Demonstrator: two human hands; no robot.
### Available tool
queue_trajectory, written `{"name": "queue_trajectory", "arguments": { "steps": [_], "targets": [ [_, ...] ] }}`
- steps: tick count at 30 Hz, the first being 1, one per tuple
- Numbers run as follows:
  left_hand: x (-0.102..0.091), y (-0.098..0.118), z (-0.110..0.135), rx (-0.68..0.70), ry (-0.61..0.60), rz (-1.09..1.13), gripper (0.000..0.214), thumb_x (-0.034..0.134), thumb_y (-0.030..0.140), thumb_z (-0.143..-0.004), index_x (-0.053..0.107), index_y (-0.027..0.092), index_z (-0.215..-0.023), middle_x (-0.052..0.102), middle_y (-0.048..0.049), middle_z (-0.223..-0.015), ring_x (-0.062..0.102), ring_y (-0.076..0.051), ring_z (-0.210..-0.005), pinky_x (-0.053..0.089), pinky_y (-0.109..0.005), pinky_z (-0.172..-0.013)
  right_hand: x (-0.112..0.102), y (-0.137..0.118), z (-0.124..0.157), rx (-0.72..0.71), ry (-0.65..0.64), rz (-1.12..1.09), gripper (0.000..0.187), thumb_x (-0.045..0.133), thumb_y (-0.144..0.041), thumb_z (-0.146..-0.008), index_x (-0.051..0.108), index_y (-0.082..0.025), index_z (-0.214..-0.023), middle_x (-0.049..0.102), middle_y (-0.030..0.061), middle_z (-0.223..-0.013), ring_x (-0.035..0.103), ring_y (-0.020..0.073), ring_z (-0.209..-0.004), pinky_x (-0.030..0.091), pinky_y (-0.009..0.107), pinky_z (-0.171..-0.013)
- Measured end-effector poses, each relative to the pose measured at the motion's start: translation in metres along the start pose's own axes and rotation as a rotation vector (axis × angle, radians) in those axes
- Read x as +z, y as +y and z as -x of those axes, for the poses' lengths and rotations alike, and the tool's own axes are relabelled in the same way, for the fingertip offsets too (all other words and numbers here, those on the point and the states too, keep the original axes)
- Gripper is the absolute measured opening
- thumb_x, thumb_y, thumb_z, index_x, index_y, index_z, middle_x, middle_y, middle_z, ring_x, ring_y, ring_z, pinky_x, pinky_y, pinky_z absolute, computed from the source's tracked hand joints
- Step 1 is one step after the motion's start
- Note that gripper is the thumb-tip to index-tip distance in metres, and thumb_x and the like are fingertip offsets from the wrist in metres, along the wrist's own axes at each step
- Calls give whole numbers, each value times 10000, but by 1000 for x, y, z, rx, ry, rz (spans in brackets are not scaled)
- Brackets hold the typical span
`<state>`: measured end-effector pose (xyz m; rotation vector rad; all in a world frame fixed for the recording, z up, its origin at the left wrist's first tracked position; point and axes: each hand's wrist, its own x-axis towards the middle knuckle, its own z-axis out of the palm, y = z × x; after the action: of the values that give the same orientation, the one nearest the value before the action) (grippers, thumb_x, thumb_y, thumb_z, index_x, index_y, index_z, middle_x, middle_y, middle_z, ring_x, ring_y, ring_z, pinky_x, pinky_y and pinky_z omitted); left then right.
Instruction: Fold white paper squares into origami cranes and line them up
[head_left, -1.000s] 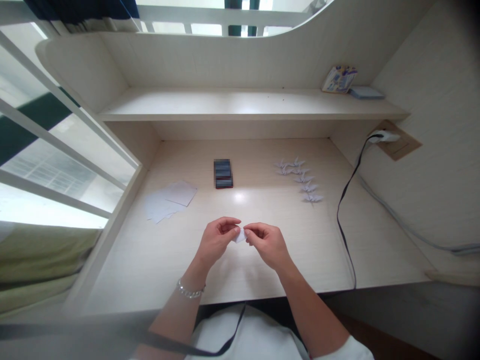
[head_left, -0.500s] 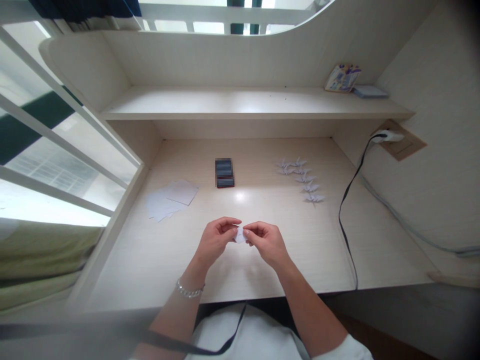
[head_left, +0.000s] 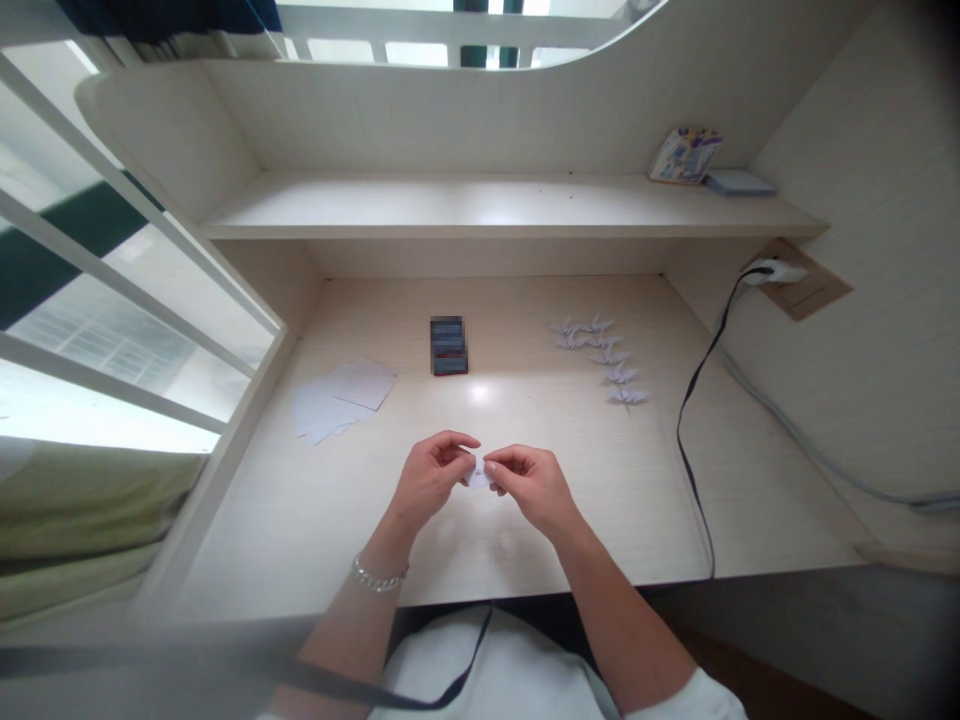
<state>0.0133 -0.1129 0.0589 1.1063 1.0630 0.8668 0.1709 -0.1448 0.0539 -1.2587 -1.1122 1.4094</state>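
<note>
My left hand and my right hand meet just above the desk, near its front middle. Between their pinched fingertips sits a small folded piece of white paper, mostly hidden by the fingers. A silver bracelet circles my left wrist. To the far left of my hands lies a loose pile of white paper squares. Several small folded paper cranes stand in a row at the far right.
A dark blurred phone-like object lies at the back middle. A black cable runs from a wall plug over the desk's right side. A colourful packet and a blue pad rest on the shelf above.
Both hands have stayed in place with the small paper pinched between them; the fingertips have drawn a little closer together over it.
</note>
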Motion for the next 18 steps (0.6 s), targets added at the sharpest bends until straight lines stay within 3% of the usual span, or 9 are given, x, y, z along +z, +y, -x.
{"name": "queue_trajectory", "arguments": {
  "steps": [6, 13, 18],
  "targets": [
    [8, -11, -2, -31, 103, 105, 153, 600, 168, -691, 595, 138, -841, 528, 36, -543, 495, -78, -504, 407, -192, -492, 3, 2, 0, -2, 57, 11, 152, 644, -277, -730, 679, -139, -784, 621, 25, -591, 549, 124, -531, 437, 240, -505],
    [9, -8, 0, -23, 14, 155, 254, 669, 241, -692, 589, 129, -905, 622, -19, -658, 576, -117, -605, 459, -238, -575, 4, 3, 1, -31, 104, 60, 173, 628, -306, -747, 681, -144, -771, 626, 32, -600, 535, 123, -528, 422, 237, -491],
    [11, -12, -1, 13, 60, 216, 289, 706, 209, -663, 574, 134, -909, 633, -10, -626, 570, -105, -567, 450, -230, -572, 6, 4, 1, -49, 92, 49, 183, 644, -315, -736, 688, -144, -786, 642, 41, -627, 550, 131, -556, 428, 239, -502]
  ]
}}
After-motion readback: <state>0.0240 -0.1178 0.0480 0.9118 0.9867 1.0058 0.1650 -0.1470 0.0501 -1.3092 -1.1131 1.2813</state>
